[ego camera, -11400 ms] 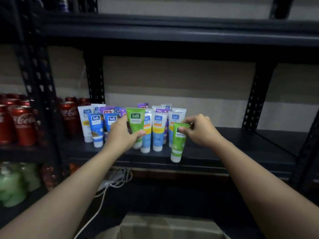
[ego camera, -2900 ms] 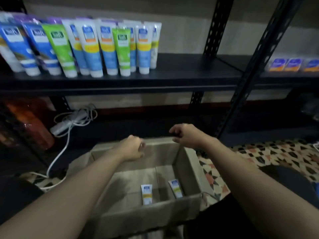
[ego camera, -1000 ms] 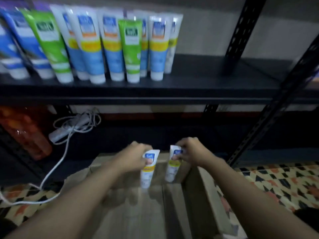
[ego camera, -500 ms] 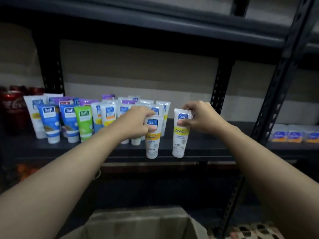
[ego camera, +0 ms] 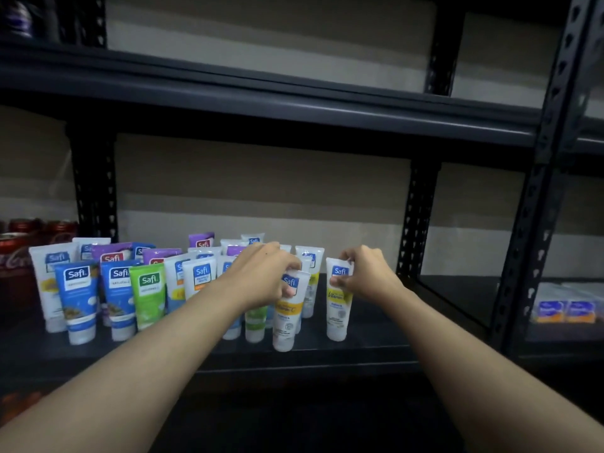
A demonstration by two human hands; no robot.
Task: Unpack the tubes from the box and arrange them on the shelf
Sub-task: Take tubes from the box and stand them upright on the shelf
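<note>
My left hand grips the top of a white tube with a yellow band, standing cap-down on the dark shelf near its front edge. My right hand pinches the top of a second white and yellow tube, also upright on the shelf, a little to the right. Behind and left of them stand several more tubes in blue, green, purple and white, cap-down in rows. The box is out of view.
Red soda cans fill the neighbouring shelf at the far left. Small blue and orange packs lie on the shelf at the right. A black upright post divides the shelves, and another shelf board runs overhead.
Both hands have carried the two white and yellow tubes up from the box and set them down on the shelf. The view has tilted up, so the box has dropped out of sight.
</note>
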